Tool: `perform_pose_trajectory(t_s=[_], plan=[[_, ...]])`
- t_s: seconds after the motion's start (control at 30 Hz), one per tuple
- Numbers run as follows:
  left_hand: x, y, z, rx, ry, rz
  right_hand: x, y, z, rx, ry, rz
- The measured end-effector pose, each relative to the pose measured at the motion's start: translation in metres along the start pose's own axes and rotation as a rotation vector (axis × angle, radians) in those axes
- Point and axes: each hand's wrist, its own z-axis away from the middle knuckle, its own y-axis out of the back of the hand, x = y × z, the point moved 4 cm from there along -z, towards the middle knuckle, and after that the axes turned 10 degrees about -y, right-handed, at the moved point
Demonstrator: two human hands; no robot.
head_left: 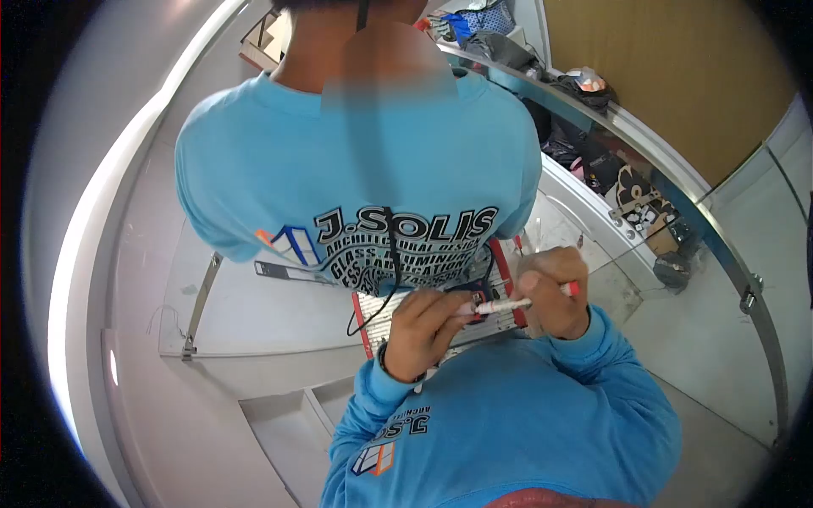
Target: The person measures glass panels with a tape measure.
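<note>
My left hand [421, 328] and my right hand [552, 292] are together in front of my chest, both closed on a slim white marker [501, 305] with a red end. The left hand pinches its left end and the right hand wraps the end with the red tip. Just beneath them is a red-framed object with white ribs [378, 320], with a black cord [391, 254] hanging across it. Both sleeves are light blue.
Directly ahead is a person's back in a light-blue printed shirt [356, 144]. A white ledge [271, 313] with a metal strip [200, 305] lies left. A curved metal rail [677, 190] and glass run right, with bags and clutter [610, 161] behind.
</note>
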Motion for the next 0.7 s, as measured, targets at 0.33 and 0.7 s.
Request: perform_pose_trajectory(t_s=[0.33, 0.7], plan=[[0.013, -0.005, 0.0, -0.101, -0.065, 0.061, 0.031, -0.024, 0.018, -0.103, 0.004, -0.3], [-0.049, 0.012, 0.133, 0.151, 0.489, 0.036, 0.073, -0.061, 0.031, -0.739, 0.107, 0.832]])
